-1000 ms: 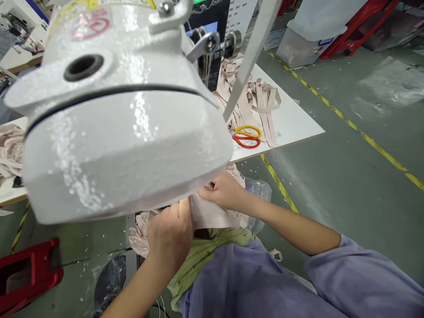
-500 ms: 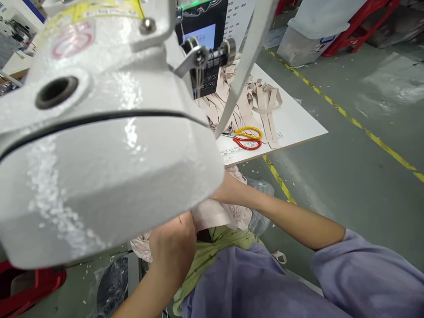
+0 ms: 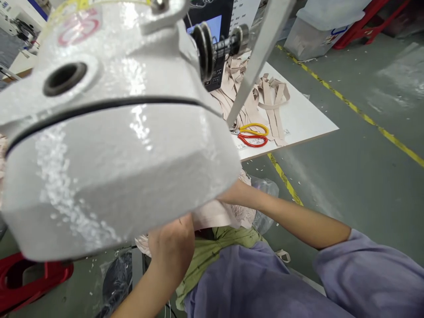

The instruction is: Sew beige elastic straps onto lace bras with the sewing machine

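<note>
The white sewing machine head (image 3: 132, 168) fills the left and centre of the view and covers the sewing area. Beneath its lower edge my left hand (image 3: 172, 240) lies at pale pink fabric (image 3: 212, 215); its back shows, but its fingers are hidden. My right hand (image 3: 230, 192) reaches under the machine's right end, beside the same fabric. Only its wrist side is visible, so its fingers cannot be seen. Lacy pale pink cloth (image 3: 245, 212) hangs by my right wrist, above the green cloth on my lap.
Scissors (image 3: 253, 134) with yellow and red handles lie on the white table (image 3: 308, 119), near beige fabric strips (image 3: 273, 106). A control screen (image 3: 215, 28) stands behind the machine. Clear plastic bins (image 3: 318, 33) sit on the floor, and a red stool (image 3: 33, 280) is at lower left.
The view has shifted slightly, so the machine and table appear a little further right and higher. Both hands stay under the machine head at the pink fabric.
</note>
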Tool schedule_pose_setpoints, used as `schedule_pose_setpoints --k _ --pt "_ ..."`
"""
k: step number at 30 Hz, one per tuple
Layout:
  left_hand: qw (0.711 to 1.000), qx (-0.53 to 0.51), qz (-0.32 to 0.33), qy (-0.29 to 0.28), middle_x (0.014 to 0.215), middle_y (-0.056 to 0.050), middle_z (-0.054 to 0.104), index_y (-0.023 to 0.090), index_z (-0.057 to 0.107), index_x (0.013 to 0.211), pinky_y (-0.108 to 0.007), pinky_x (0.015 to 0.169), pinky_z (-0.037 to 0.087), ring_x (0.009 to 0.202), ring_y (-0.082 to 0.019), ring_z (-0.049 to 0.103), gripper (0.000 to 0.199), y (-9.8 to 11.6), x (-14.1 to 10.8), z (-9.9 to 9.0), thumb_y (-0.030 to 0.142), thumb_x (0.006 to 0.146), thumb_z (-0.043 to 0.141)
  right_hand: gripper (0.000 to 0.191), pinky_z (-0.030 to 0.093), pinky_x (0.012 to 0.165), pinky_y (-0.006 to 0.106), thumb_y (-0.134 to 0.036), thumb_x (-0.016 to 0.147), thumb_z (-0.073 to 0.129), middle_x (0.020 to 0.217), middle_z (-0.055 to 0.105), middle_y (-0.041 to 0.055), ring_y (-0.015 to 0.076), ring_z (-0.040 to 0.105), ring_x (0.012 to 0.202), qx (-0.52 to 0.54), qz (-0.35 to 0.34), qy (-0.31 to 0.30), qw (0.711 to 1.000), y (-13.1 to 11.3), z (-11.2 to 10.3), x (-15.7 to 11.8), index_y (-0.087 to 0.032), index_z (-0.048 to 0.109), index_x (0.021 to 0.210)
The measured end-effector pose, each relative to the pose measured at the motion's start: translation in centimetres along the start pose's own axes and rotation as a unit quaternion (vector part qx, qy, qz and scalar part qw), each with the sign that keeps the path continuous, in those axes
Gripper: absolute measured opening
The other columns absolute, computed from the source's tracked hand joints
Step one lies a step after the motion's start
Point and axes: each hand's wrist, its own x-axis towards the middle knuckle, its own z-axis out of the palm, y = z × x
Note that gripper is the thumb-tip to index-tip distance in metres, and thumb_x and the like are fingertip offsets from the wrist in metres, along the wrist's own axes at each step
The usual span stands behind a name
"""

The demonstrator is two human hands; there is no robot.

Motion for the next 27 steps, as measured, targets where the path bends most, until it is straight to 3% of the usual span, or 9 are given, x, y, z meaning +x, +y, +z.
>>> schedule_pose_setpoints --k 6,10,14,17,19,22,24,27 --pt "0.998 -0.054 -0.006 0.023 0.047 0.003 0.05 0.015 0.065 0.115 -0.03 0.044 0.022 0.042 -0.015 0.047 0.036 0.1 0.1 0.1 0.007 0.082 0.052 0.037 0.058 0.069 0.032 -0.027 0.083 0.063 0.136 0.06 0.0044 0.0224 0.067 0.097 0.023 0.03 0.005 0.999 -0.3 -0.7 -0.4 -0.027 0.069 0.119" --pt "0.995 -0.08 -0.057 -0.002 0.05 0.002 0.054 0.018 0.065 0.114 -0.03 0.046 0.022 0.048 -0.016 0.054 0.03 -0.6 -0.8 0.4 0.013 0.09 0.048 0.038 0.055 0.069 0.03 -0.026 0.083 0.062 0.128 0.064 0.0057 0.0184 0.065 0.087 0.013 0.034 0.004 0.999 -0.6 -0.1 -0.8 -0.024 0.068 0.12" --pt "0.971 -0.202 -0.129 -0.012 0.067 0.0 0.068 0.021 0.064 0.113 -0.026 0.051 0.032 0.058 -0.015 0.062 0.025 -1.0 -1.7 0.8 0.023 0.097 0.045 0.043 0.051 0.069 0.029 -0.028 0.084 0.064 0.114 0.067 0.0056 0.0134 0.059 0.072 0.02 0.065 0.01 0.998 -0.1 0.3 -1.4 -0.023 0.062 0.127" --pt "0.908 -0.338 -0.245 -0.013 0.083 -0.003 0.071 0.019 0.06 0.109 -0.024 0.056 0.041 0.072 -0.017 0.066 0.025 -1.3 -1.9 0.8 0.037 0.096 0.048 0.042 0.044 0.059 0.025 -0.035 0.085 0.066 0.105 0.067 0.005 0.0105 0.051 0.063 0.016 0.084 0.024 0.996 0.6 0.2 -2.2 -0.02 0.06 0.124" --pt "0.856 -0.427 -0.289 -0.041 0.091 -0.006 0.07 0.018 0.06 0.104 -0.025 0.062 0.046 0.081 -0.019 0.066 0.031 -1.8 -1.9 0.6 0.047 0.094 0.05 0.026 0.04 0.057 0.024 -0.035 0.088 0.063 0.092 0.067 0.003 0.0109 0.05 0.062 -0.009 0.101 0.013 0.995 0.8 0.1 -3.2 -0.018 0.064 0.108" --pt "0.792 -0.533 -0.259 -0.149 0.101 -0.007 0.071 0.019 0.065 0.103 -0.031 0.08 0.05 0.093 -0.022 0.065 0.035 -2.6 -2.0 0.3 0.051 0.092 0.053 0.022 0.038 0.06 0.025 -0.036 0.093 0.056 0.074 0.062 0.0003 0.0128 0.053 0.066 -0.03 0.12 -0.026 0.992 -0.3 0.5 -5.6 -0.018 0.065 0.084" --pt "0.733 -0.611 -0.209 -0.215 0.107 -0.007 0.072 0.02 0.068 0.108 -0.034 0.088 0.049 0.098 -0.023 0.065 0.036 -2.7 -2.2 0.3 0.049 0.092 0.055 0.027 0.039 0.06 0.025 -0.039 0.095 0.055 0.071 0.06 -0.0006 0.0124 0.054 0.066 0.009 0.136 -0.057 0.989 -1.9 1.3 -7.8 -0.018 0.064 0.08" --pt "0.648 -0.7 -0.176 -0.243 0.096 -0.006 0.073 0.02 0.072 0.105 -0.032 0.08 0.051 0.089 -0.022 0.066 0.035 -2.9 -3.2 0.1 0.047 0.093 0.054 0.028 0.039 0.058 0.024 -0.041 0.095 0.056 0.069 0.057 -0.0014 0.0113 0.051 0.063 0.112 0.146 -0.113 0.976 -4.2 3.3 -10.5 -0.019 0.063 0.08"
